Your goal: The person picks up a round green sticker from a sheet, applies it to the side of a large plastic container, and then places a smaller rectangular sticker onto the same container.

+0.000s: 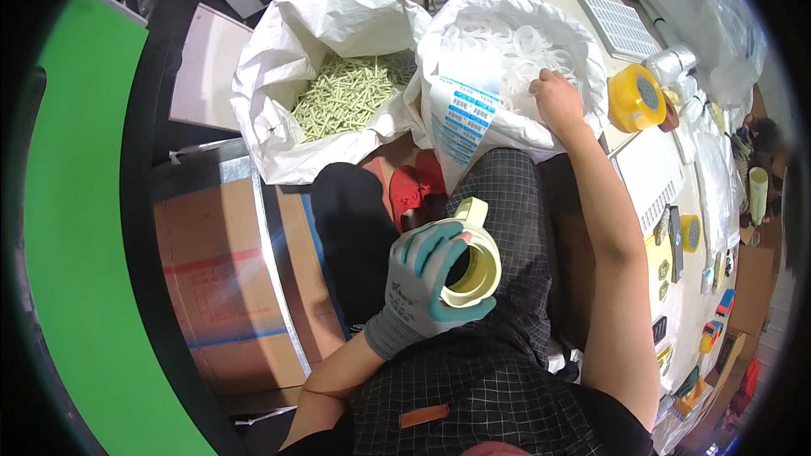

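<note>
My left hand point(422, 279), in a grey and teal glove, is wrapped around a pale yellow-green plastic cylinder point(483, 274). It is hollow, with a round open end and a block-like tab sticking out at its far side, and I hold it above my lap. My bare right hand point(557, 103) reaches into the right-hand white sack point(596, 76), which is full of translucent rings point(507, 44). Its fingers are curled together at the rings; whether one is between them I cannot make out.
Left of the ring sack stands another white sack point(253, 84) with many thin pale-green plastic pieces point(346, 93). A cardboard box point(220, 279) lies at left. The worktable on the right carries yellow tape rolls point(621, 101), a white slotted panel point(621, 25) and small tools.
</note>
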`<state>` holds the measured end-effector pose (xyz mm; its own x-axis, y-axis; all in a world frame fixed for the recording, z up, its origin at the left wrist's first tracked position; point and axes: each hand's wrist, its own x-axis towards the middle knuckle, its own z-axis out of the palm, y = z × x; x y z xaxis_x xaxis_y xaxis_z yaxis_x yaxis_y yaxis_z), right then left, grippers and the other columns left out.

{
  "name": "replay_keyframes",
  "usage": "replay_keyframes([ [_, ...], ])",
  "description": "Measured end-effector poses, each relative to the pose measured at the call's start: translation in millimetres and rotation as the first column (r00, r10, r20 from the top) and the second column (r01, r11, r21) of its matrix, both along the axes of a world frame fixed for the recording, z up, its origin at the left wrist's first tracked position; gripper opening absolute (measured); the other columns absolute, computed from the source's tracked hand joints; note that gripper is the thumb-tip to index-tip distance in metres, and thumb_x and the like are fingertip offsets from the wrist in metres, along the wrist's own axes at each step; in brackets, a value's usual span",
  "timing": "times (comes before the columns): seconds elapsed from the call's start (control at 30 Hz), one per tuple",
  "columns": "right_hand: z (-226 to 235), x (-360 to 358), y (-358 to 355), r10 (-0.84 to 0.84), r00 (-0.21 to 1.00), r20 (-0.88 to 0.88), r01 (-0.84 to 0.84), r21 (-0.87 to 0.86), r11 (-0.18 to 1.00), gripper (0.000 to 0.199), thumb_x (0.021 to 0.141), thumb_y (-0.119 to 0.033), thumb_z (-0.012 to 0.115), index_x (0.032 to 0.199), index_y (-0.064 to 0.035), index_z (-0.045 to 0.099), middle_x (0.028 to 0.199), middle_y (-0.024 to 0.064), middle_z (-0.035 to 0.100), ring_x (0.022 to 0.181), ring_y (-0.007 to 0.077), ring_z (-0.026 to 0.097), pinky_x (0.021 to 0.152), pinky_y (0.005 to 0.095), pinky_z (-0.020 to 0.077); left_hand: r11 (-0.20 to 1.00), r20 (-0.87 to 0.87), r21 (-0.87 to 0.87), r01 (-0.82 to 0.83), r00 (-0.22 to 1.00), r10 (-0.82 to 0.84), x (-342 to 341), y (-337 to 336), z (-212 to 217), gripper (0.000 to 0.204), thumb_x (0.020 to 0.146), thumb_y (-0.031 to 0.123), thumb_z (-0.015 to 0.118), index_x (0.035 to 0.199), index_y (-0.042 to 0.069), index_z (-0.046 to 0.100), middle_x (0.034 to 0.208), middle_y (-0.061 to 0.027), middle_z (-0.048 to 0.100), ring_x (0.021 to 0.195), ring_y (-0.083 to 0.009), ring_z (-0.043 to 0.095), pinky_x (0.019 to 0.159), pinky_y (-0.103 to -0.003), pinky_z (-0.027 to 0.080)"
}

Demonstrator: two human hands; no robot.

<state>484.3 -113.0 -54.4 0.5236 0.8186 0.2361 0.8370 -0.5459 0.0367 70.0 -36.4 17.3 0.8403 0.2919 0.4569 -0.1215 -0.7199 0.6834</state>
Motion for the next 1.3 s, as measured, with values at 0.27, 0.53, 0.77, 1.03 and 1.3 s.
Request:
replay_keyframes([
  [0.27, 80.3, -120.7, -28.6, 0.172, 0.843, -0.510, 0.047, 0.388, 0.920, 0.015, 0.095, -0.021, 0.075, 0.099, -0.0070, 0.073, 0.095, 0.0144, 0.068, 0.087, 0.0359, 0.069, 0.073, 0.0473, 0.0548, 0.991, 0.025, 0.066, -0.114, 0.993, 0.113, 1.8, -8.1, -5.1, 0.106, 0.072, 0.050, 0.094, 0.151, -0.002, 0.046, 0.140, -0.0194, 0.054, 0.125, -0.0383, 0.056, 0.109, -0.055, 0.045],
  [0.53, 121.2, -231.2, -61.0, 0.721, 0.691, -0.052, -0.632, 0.441, 0.638, 0.029, 0.080, -0.030, 0.084, 0.089, -0.0062, 0.070, 0.094, 0.0065, 0.067, 0.083, 0.0264, 0.067, 0.072, 0.0399, 0.0560, 0.938, 0.058, 0.345, -0.005, 0.998, -0.016, 12.4, 2.5, 15.1, 0.059, 0.075, 0.033, 0.089, 0.122, 0.003, 0.069, 0.134, -0.0117, 0.057, 0.123, -0.0356, 0.057, 0.098, -0.050, 0.055],
  [0.77, 119.4, -247.1, -65.6, 0.702, 0.695, -0.156, -0.630, 0.339, 0.699, 0.049, 0.074, -0.049, 0.085, 0.094, -0.0061, 0.073, 0.115, 0.0039, 0.071, 0.115, 0.0268, 0.061, 0.104, 0.0427, 0.0472, 0.942, -0.137, 0.331, 0.048, 0.991, -0.002, -3.6, 21.5, 3.1, 0.043, 0.077, 0.043, 0.083, 0.100, 0.009, 0.072, 0.114, -0.0072, 0.057, 0.118, -0.0361, 0.056, 0.099, -0.055, 0.049],
  [1.03, 111.7, -252.9, -66.9, 0.643, 0.694, -0.324, -0.573, 0.292, 0.766, 0.050, 0.055, -0.034, 0.093, 0.092, -0.0075, 0.072, 0.090, 0.0006, 0.059, 0.089, 0.0239, 0.055, 0.075, 0.0363, 0.0540, 0.831, -0.194, 0.556, 0.032, 0.977, 0.092, 0.4, 12.1, 30.5, 0.047, 0.091, 0.048, 0.074, 0.117, 0.009, 0.069, 0.112, -0.0081, 0.060, 0.119, -0.0301, 0.058, 0.115, -0.065, 0.038],
  [1.3, 97.0, -262.2, -70.5, 0.679, 0.716, -0.166, -0.593, 0.369, 0.716, 0.040, 0.068, -0.040, 0.084, 0.084, -0.0065, 0.069, 0.091, 0.0032, 0.058, 0.089, 0.0237, 0.057, 0.075, 0.0347, 0.0578, 0.804, -0.502, 0.577, 0.144, 0.840, 0.209, 9.2, 5.7, 64.7, 0.031, 0.085, 0.026, 0.075, 0.110, 0.009, 0.072, 0.111, -0.0102, 0.062, 0.119, -0.0317, 0.057, 0.117, -0.064, 0.036],
])
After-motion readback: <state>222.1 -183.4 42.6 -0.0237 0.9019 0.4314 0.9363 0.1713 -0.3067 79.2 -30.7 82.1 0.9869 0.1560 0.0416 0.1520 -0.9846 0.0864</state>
